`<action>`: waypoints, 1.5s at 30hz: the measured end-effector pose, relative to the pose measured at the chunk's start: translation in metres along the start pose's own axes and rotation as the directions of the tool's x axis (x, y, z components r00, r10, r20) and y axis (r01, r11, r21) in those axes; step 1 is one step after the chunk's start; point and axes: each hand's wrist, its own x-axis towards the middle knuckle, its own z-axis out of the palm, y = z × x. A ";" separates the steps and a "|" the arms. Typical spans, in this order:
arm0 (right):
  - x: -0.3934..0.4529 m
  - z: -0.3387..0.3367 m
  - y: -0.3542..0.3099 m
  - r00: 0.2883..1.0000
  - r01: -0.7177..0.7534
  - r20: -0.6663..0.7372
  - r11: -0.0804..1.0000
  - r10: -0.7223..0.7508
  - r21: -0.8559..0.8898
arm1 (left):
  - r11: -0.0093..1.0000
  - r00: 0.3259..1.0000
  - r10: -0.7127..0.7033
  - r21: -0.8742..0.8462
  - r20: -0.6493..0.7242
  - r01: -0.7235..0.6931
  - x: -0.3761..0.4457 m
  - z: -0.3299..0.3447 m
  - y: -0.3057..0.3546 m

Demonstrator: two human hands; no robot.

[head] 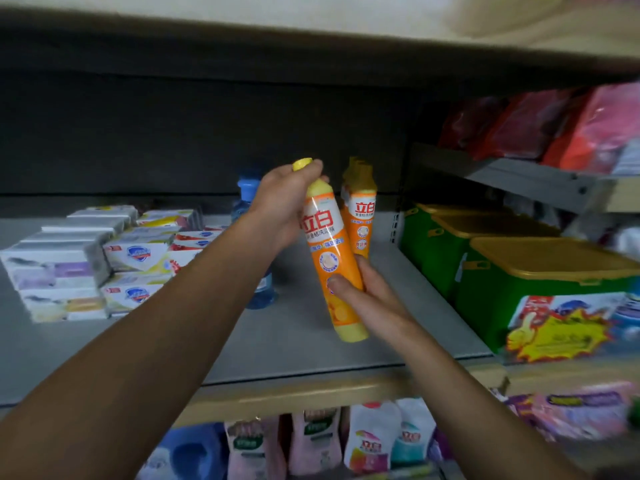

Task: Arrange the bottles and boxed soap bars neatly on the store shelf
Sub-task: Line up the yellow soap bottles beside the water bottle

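An orange detergent bottle [330, 258], tilted, is held above the grey shelf [294, 327]. The left hand [284, 206] curls round its yellow cap and neck; the right hand [367, 296] grips its lower body, thumb across the label. Just behind it stand more orange bottles [360, 209]. A blue-capped water bottle [247, 206] stands partly hidden behind the left arm. Boxed soap bars [104, 258] are stacked to the left; green tubs [519, 271] fill the neighbouring bay on the right.

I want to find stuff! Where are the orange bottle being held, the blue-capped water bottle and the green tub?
Orange plastic dish-soap bottle [323, 247]: head view, on its label.
Clear blue-capped water bottle [248, 188]: head view, on its cap.
Green plastic tub with gold lid [491, 292]: head view, on its front wall.
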 end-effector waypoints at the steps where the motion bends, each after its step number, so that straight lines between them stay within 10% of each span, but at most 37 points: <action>1: -0.010 0.004 -0.001 0.999 -0.054 0.001 0.994 0.054 0.097 | 1.000 0.999 -0.021 0.006 0.047 0.020 -0.006 -0.005 -0.005; 11: -0.077 0.037 -0.039 0.821 -0.552 0.388 0.410 0.418 0.726 | 0.942 0.958 -0.264 0.244 0.107 0.232 -0.057 -0.040 -0.069; 17: -0.087 0.041 -0.042 0.831 -0.516 0.315 0.424 0.458 0.744 | 0.933 0.944 -0.298 0.253 0.140 0.257 -0.067 -0.040 -0.074; 19: -0.087 0.040 -0.032 0.867 -0.470 0.175 0.651 0.467 0.596 | 0.924 0.950 -0.268 0.322 0.162 0.205 -0.068 -0.042 -0.074; 22: -0.086 0.036 -0.013 0.939 -0.309 -0.209 0.938 0.274 -0.156 | 0.930 0.961 -0.204 0.344 0.186 0.130 -0.076 -0.044 -0.074; 25: -0.086 0.034 0.006 0.951 -0.165 -0.300 0.705 -0.072 -0.690 | 0.959 0.962 -0.203 0.237 0.182 0.157 -0.085 -0.039 -0.077; 31: -0.092 0.048 0.020 0.902 0.032 -0.132 0.369 -0.411 -0.929 | 0.914 0.947 -0.319 -0.254 0.035 0.317 -0.082 -0.029 -0.079; 35: -0.098 0.049 0.023 0.914 0.232 -0.043 0.607 -0.404 -0.760 | 0.866 0.950 -0.312 -0.408 0.013 0.290 -0.076 -0.033 -0.079; 38: -0.096 0.047 0.015 0.988 0.017 -0.144 0.962 -0.058 -0.273 | 0.796 0.952 -0.283 -0.526 0.116 0.300 -0.075 -0.044 -0.081; 42: -0.093 0.047 0.015 0.978 -0.198 0.109 0.946 0.176 0.257 | 0.777 0.929 -0.187 -0.530 0.320 0.340 -0.074 -0.056 -0.079; 45: -0.090 0.048 0.011 0.969 -0.236 0.153 0.908 0.193 0.348 | 0.758 0.910 -0.169 -0.540 0.378 0.365 -0.075 -0.057 -0.082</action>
